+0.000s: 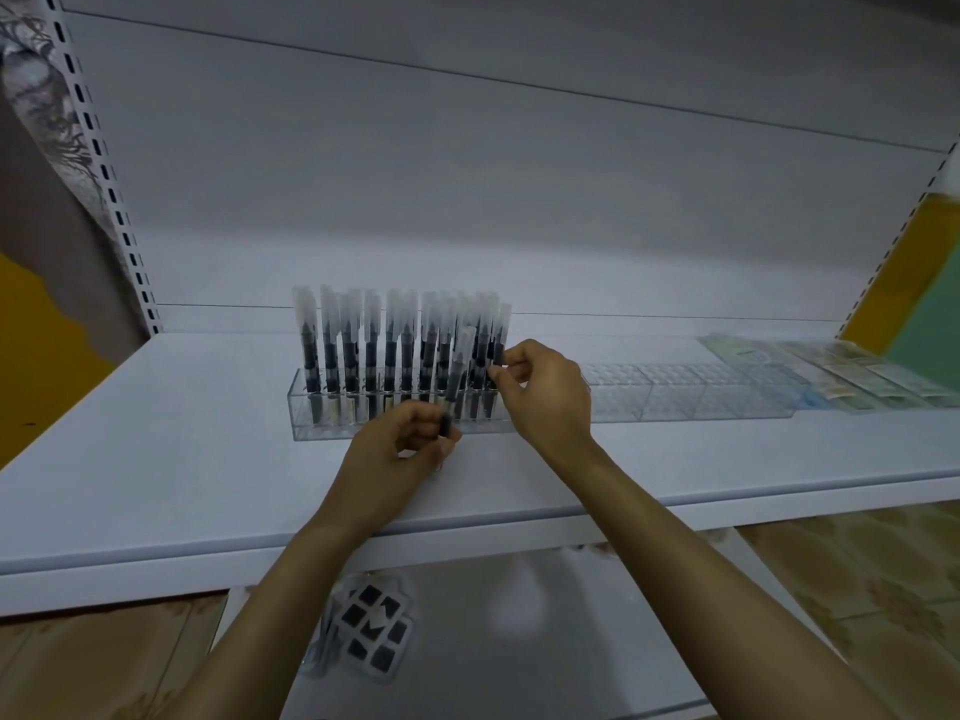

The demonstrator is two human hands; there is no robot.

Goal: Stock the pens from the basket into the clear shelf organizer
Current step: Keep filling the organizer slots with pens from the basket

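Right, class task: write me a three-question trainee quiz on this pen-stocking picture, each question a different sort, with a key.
1. True or false: the pens standing in the clear organizer have their caps pointing up.
2. Multiple choice: the left hand holds
A. a loose pen, tilted, in front of the organizer
B. a cube puzzle
C. nothing
3. Fill the gap: the right hand pinches a pen at the ____ end of the filled rows.

Key
1. True.
2. A.
3. Right. The clear sections further right look empty.
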